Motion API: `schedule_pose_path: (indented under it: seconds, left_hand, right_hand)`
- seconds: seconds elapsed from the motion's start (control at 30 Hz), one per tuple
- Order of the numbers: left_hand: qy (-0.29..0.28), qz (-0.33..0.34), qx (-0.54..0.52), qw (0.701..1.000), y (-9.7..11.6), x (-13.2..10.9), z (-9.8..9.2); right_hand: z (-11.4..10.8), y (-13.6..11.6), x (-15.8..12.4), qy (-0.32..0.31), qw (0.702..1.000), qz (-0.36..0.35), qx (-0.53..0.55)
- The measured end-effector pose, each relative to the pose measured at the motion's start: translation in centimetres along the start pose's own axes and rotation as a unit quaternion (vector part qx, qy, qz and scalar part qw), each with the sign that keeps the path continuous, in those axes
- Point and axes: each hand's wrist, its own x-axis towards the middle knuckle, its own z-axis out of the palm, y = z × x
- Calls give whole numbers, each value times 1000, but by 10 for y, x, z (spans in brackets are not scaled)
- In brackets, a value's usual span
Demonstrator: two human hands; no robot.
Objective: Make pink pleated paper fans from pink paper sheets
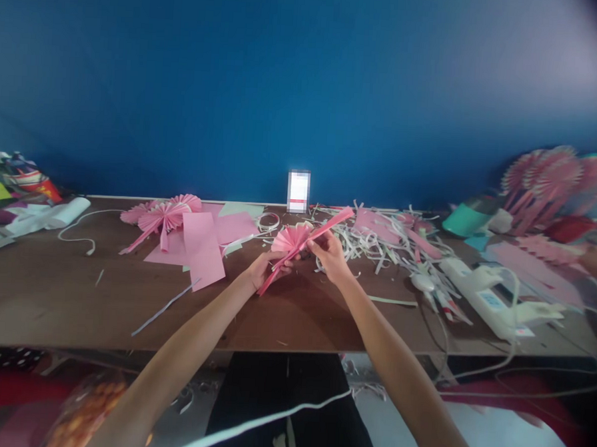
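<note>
Pink pleated paper held in 2 hands.

light: dim on desk, pale glare on wall up-right of fingers | white rectangle beyond fingers: bright, pixelated | soft shadow below fingers | far sides: smeared, stretched

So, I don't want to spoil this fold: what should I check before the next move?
1. Left grip on the pleated pink paper: ok, holding it.
2. Right grip on the same piece: ok, fingers against its right side.
3. Pleats even: cannot tell, too small and blurred.
4. Table beside the right grip free of scraps: not ok, white paper strips lie tangled there.
5. Pink sheets at hand: ok, flat, left of the hands.
6. Power strip apart from both hands: ok.
</note>
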Motion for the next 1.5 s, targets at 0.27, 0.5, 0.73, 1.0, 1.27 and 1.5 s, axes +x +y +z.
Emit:
schedule_pose_path:
  seconds: [0.27, 0.5, 0.73, 1.0, 1.27, 1.5]
  left_hand:
    - [-23, 9, 30, 999, -3, 1, 0]
    - [-50, -7, 62, 997, -2, 2, -5]
    - [-39, -22, 92, 995, 1, -1, -10]
    - [107, 235, 288, 922, 0, 6, -3]
    - [146, 404, 552, 715, 3, -8, 11]
    - [184, 423, 758, 462, -5, 1, 1]
  right_hand:
    - [0, 3, 1, -4, 999, -22, -39]
    - [-4, 1, 2, -26, 1000, 14, -8]
    - [-7, -6, 1, -33, 998, 22, 50]
    - [-9, 2, 5, 13, 999, 25, 31]
    - [-4, 3, 4, 64, 996, -42, -56]
    - [-1, 0, 1, 81, 990, -74, -94]
